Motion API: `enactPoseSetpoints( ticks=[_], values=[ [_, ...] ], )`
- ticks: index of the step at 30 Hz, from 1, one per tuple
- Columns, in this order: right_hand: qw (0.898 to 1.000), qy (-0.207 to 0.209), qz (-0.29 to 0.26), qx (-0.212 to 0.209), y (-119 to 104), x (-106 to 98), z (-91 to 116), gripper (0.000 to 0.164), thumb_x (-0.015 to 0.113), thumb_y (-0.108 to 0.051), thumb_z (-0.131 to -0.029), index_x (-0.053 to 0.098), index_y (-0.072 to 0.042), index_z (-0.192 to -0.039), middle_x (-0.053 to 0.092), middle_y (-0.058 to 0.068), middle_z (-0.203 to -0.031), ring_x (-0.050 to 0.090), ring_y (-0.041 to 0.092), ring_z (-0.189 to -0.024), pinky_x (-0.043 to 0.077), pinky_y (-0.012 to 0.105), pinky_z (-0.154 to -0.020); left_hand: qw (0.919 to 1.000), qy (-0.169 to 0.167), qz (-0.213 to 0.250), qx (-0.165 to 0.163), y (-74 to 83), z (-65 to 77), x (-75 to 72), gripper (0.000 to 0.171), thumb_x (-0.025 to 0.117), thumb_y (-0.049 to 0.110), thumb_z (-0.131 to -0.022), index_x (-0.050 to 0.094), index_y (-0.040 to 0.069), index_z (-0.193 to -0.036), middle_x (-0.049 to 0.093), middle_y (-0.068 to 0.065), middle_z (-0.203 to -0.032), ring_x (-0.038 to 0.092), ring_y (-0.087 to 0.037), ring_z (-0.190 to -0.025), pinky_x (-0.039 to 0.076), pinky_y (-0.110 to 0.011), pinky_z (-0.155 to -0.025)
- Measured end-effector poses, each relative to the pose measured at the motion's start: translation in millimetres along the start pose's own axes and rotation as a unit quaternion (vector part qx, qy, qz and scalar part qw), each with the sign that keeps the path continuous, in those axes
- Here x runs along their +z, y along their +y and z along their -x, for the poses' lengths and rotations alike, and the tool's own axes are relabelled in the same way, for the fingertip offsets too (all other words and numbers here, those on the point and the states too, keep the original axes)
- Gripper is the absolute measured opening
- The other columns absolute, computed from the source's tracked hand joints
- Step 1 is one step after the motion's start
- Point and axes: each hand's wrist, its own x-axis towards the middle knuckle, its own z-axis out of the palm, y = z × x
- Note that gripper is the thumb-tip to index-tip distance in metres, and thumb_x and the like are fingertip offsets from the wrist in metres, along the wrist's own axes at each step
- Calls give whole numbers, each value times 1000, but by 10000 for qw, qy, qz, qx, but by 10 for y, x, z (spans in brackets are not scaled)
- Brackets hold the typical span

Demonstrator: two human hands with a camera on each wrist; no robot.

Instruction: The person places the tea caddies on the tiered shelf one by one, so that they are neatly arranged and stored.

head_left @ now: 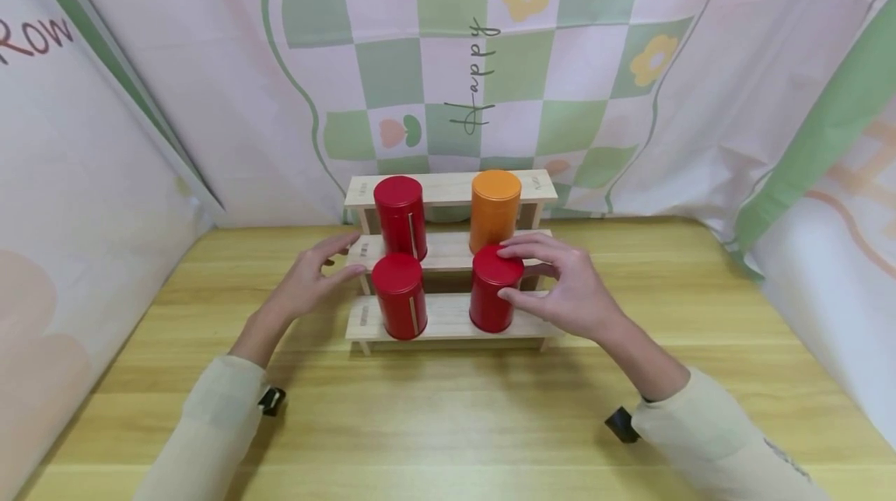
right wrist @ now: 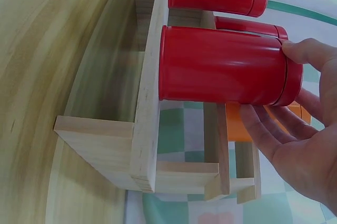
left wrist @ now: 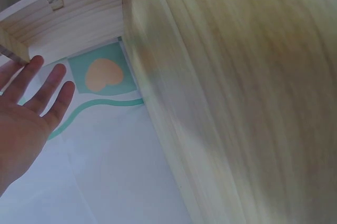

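A three-step wooden shelf (head_left: 448, 322) carries three red canisters and an orange canister (head_left: 494, 213). My right hand (head_left: 575, 295) holds the front right red canister (head_left: 490, 305) near its lid, thumb on the near side and fingers round the far side. In the right wrist view, that red canister (right wrist: 224, 66) stands upright with its base on the lowest step. At the shelf's left end is my left hand (head_left: 308, 277), fingers spread, with no canister in it. Its fingertips are at the end of the middle step; the left wrist view shows the hand (left wrist: 23, 116) beside a board end.
Another red canister (head_left: 402, 306) stands front left on the lowest step. Behind it, a red canister (head_left: 402, 225) is on the middle step, left of the orange one. The wooden table (head_left: 448, 423) meets a patterned curtain (head_left: 392, 73) at the back.
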Motion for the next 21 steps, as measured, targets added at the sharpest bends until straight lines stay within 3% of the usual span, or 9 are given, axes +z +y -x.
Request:
enactPoseSetpoints(
  ticks=[14,18,21],
  values=[
    [9995,102,94,-283,33,-86,103,49,86,3,-80,70,-4,-126,66,10,-134,65,20,-114,61,30,-84,9999,39,105,-113,-17,-5,45,66,70,30,-100,45,5,-156,49,-19,-156,51,-39,-130,49,-60,-103],
    [9963,414,547,-525,106,-237,203,46,85,7,-79,72,-3,-122,69,12,-128,64,7,-113,57,17,-84,10000,28,6,2,-23,-10,43,65,69,30,-101,45,3,-155,49,-19,-155,52,-40,-131,48,-62,-103],
    [9883,651,1147,-768,219,-383,295,43,85,9,-78,73,-3,-117,72,13,-122,60,-1,-113,53,11,-83,9999,-4,-89,49,-20,18,23,65,66,30,-103,43,2,-156,48,-20,-156,52,-41,-132,47,-62,-104]
  ],
)
